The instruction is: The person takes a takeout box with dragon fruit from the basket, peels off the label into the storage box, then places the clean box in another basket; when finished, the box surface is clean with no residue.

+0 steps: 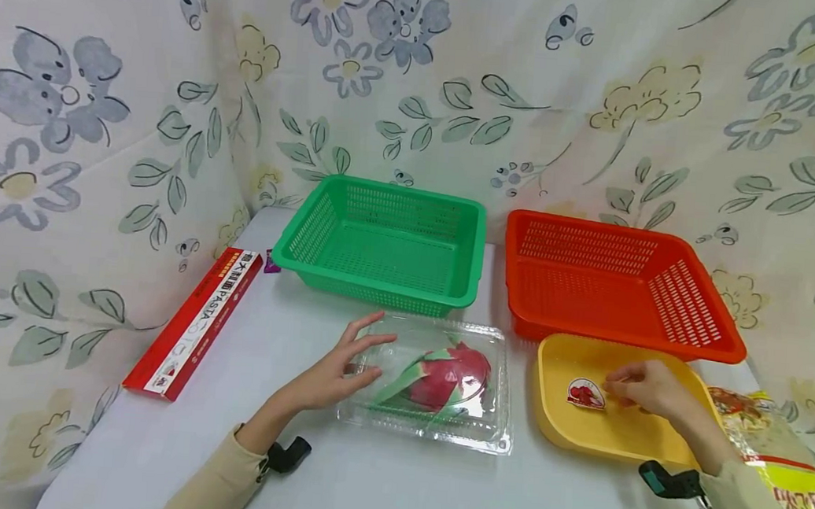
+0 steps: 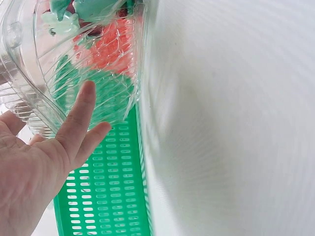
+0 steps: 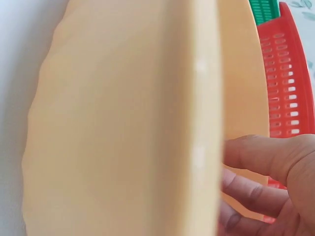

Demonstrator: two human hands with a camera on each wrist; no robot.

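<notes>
My left hand (image 1: 333, 368) is at the left end of a clear plastic clamshell box (image 1: 507, 403), fingers spread and fingertips over its edge. Inside the box lies a red dragon fruit (image 1: 441, 381) with green leaf tips. In the left wrist view, the straight fingers show against the box's ribbed wall. My right hand (image 1: 650, 388) reaches into a yellow plastic tub (image 1: 552, 422), its thumb and fingers curled together at the right edge of a small fruit-picture sticker (image 1: 585, 394), pinching it. The tub's rim hides those fingertips in the right wrist view.
A green basket (image 1: 377, 284) and a red basket (image 1: 614, 340) stand at the back. On the left lies a red pasta box (image 1: 193, 322), with a small purple packet (image 1: 273, 262) by the green basket. A clear bag with a yellow label (image 1: 790, 470) lies at the right.
</notes>
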